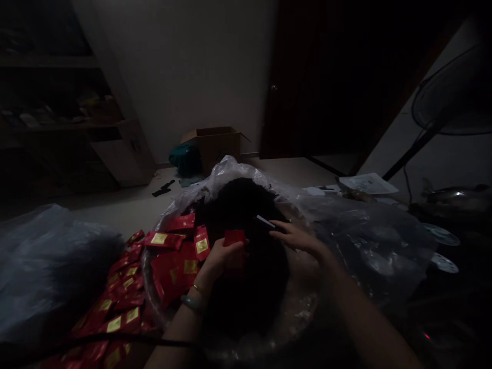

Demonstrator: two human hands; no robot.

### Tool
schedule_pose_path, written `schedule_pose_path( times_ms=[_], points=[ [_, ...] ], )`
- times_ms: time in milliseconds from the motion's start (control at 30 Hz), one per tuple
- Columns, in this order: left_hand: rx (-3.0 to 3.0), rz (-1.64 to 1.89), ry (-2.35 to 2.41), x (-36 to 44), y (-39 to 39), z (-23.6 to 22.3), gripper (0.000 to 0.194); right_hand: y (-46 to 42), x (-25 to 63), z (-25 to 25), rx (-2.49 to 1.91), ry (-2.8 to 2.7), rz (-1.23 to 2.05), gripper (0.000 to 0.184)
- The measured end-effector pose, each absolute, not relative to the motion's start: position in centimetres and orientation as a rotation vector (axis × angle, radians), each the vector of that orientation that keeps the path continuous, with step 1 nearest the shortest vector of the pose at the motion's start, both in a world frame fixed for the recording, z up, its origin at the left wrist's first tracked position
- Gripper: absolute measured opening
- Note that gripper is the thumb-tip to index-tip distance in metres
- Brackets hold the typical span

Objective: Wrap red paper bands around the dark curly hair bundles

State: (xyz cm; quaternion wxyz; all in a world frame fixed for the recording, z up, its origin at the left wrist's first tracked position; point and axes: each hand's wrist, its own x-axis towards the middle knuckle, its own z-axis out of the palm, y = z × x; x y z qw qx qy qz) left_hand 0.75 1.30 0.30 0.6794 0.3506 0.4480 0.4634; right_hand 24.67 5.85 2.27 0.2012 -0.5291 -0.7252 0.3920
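Observation:
My left hand (225, 254) is closed around a red packet (234, 243), thumb across its front, held over a dark heap. In my right hand (292, 238), the fingertips grip a small flat tool with a pale face (265, 221); the dim light hides its exact kind. Both hands are above a mound of loose black material (246, 202), too dark to identify, in a round container lined with clear plastic (228, 166). Several red packets with gold labels (180, 256) lie inside the container's left part, close to my left wrist.
More red packets (115, 312) are piled outside the container at left, beside a large clear plastic bag (49, 271). Another plastic sheet (369, 246) spreads to the right. A cardboard box (219, 146) stands by the wall. A fan (446, 97) and papers (369, 183) are at right.

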Motion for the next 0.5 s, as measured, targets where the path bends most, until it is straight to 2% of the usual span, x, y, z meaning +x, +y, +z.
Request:
schedule_pose_path(
  times_ms=[67, 267, 500],
  points=[
    [0.797, 1.014, 1.001, 0.8, 1.2, 0.3, 0.041, 5.0, 23.5, 3.3, -1.394, -2.003, 1.185, 0.055],
    [0.861, 0.916, 1.002, 1.3, 0.9, 0.1, 0.034, 3.1, 20.3, 4.5, -1.153, -2.213, 1.042, 0.045],
    [0.919, 0.866, 0.949, 1.5, 0.6, -0.1, 0.035, 3.3, 20.0, 3.9, -1.186, -2.232, 1.021, 0.03]
  ],
)
